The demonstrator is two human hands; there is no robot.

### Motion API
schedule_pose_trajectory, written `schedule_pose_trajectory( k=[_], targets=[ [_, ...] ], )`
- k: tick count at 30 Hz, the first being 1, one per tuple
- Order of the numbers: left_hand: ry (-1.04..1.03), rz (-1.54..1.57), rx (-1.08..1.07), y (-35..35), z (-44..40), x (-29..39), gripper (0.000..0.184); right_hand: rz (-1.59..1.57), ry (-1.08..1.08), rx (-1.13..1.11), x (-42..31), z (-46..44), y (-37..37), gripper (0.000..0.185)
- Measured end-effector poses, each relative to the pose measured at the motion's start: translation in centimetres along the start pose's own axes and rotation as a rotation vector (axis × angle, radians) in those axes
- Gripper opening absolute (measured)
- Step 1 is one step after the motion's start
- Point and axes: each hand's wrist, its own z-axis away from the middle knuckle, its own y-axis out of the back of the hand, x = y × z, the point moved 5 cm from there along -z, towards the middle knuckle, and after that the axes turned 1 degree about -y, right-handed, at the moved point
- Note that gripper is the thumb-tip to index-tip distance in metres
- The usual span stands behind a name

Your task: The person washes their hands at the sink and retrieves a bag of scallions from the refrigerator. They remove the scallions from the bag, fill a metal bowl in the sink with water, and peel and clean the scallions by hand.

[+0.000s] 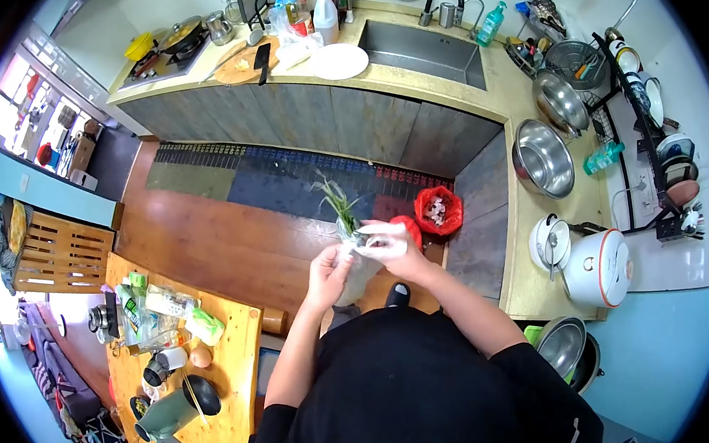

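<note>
Near the middle of the view, both my hands are at a clear plastic bag (pixel 360 280) in front of my body. Green leafy stalks (pixel 337 201) stick out of the bag's top, pointing away from me. My left hand (pixel 328 277) is closed on the bag's near left side. My right hand (pixel 392 245) is at the bag's upper right, its fingers bent round the plastic near the stalks. The bag's lower part hangs down above the floor.
A red-lined bin (pixel 438 211) with scraps stands beyond my right hand. The wooden table (pixel 239 326) with bottles and bags is at left. Along the back runs the counter (pixel 411 86) with a sink, white plate (pixel 341 61) and knife (pixel 262 58); steel bowls (pixel 543 159) sit at right.
</note>
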Motion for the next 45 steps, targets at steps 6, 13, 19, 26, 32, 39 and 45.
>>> schedule_pose_trajectory(
  k=[6, 13, 19, 26, 32, 39, 45],
  targets=[
    [-0.056, -0.057, 0.354, 5.1, 1.1, 1.0, 0.03, 0.194, -0.144, 0.096, 3.2, 0.4, 4.0, 0.014],
    [-0.032, 0.075, 0.418, 5.1, 1.6, 0.6, 0.026, -0.795, -0.392, 0.442, 6.5, 1.9, 3.8, 0.005],
    [-0.064, 0.18, 0.261, 5.8, 2.3, 2.8, 0.013, -0.578, -0.138, 0.652, 4.4, -1.1, 4.4, 0.006],
    [0.128, 0.505, -0.05, 1.5, -1.4, -2.7, 0.062, -1.166, -0.469, 0.228, 2.2, -2.6, 0.5, 0.014],
    [0.388, 0.629, -0.195, -4.3, -0.6, -4.8, 0.05, -0.789, -0.277, 0.506, 2.8, -2.0, 2.1, 0.032],
    [0.201, 0.379, -0.046, -1.2, -2.2, -5.0, 0.042, -0.785, -0.513, 0.244, 0.3, 1.8, 2.7, 0.023],
    [0.144, 0.44, 0.073, 3.3, -2.1, -3.6, 0.036, -0.452, -0.523, 0.325, 1.8, 2.3, 6.9, 0.007]
  ],
)
